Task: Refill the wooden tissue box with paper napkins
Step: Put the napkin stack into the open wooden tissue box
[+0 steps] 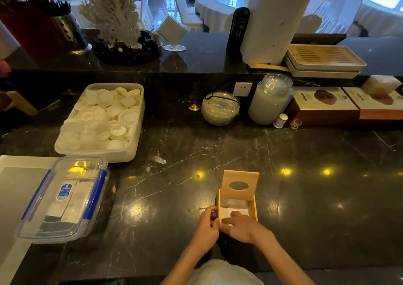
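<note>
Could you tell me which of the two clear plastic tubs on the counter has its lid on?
The nearer tub, at the left edge, has a clear lid with blue clips. The farther tub behind it is uncovered and heaped with white pieces.

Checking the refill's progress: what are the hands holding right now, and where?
Both hands are at the open light wooden tissue box: left hand on its near-left corner, right hand over the near edge, fingers on white napkins inside.

Bare counter (pixel 305 197) right; upright lid (pixel 241 184) behind
</note>
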Demonstrator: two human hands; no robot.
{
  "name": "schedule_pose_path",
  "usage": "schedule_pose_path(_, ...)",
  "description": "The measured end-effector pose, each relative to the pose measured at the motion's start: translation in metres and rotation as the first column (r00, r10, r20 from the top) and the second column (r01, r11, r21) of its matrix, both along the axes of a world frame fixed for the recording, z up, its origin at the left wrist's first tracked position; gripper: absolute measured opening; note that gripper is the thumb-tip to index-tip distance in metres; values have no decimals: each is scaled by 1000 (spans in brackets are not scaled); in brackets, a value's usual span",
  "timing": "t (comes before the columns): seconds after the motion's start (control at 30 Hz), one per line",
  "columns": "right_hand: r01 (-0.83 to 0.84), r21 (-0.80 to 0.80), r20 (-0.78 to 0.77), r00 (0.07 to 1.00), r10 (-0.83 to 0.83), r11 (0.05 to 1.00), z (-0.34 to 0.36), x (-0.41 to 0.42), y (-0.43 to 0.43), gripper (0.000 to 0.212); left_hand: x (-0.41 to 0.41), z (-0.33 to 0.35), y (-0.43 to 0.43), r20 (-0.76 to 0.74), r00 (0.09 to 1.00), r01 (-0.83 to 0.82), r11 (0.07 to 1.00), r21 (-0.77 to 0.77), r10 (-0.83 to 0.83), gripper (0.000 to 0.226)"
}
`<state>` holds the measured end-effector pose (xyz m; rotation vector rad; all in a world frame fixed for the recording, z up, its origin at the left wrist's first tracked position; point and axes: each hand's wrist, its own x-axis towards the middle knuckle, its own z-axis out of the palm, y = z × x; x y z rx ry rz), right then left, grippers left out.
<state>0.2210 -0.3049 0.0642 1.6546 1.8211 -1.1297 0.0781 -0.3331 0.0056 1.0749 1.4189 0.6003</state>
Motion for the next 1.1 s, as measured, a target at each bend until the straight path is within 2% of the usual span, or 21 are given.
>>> schedule_pose_path(0.17, -105, -54, 64, 992, 108, 993, -4, -5, -7, 72, -2, 1, 0, 30, 1000, -4, 1000, -21, 4, 37)
schedule_pose_path(0.43, -91, 60, 122, 989, 83, 994, -14, -13, -11, 58, -3, -1, -1, 82, 997, -8, 1000, -29, 10, 39)
schedule_pose_path(0.6, -29, 100, 100, 995, 19, 995, -16, -18, -12, 46, -4, 1, -1, 98, 995, 13, 999, -35, -9, 37)
schedule_pose_path(0.73, -29, 66, 99, 995, 23, 997, -15, -16, -11, 52, -6, 4, -2, 83, 996, 21, 999, -28, -19, 38)
schedule_pose_path(0.8, -102, 124, 171, 982, 80, 987, -12, -13, -19, 62, -7, 5, -4, 55, 998, 28, 999, -22, -27, 38)
schedule_pose_path(0.9, -110, 273, 174, 983, 63, 956, -5, -5, -37, 71, -16, 9, -7, -28, 996, 81, 997, 6, -80, 36)
schedule_pose_path(1.0, -37, 403, 168, 985, -34, 914, -4, 9, -51, 82, -33, 18, -11, -159, 975, 168, 982, 89, -152, 38)
schedule_pose_path(1.1, 106, 417, 130, 976, -174, 903, -9, 30, -65, 94, -51, 25, -16, -325, 922, 270, 951, 150, -211, 44)
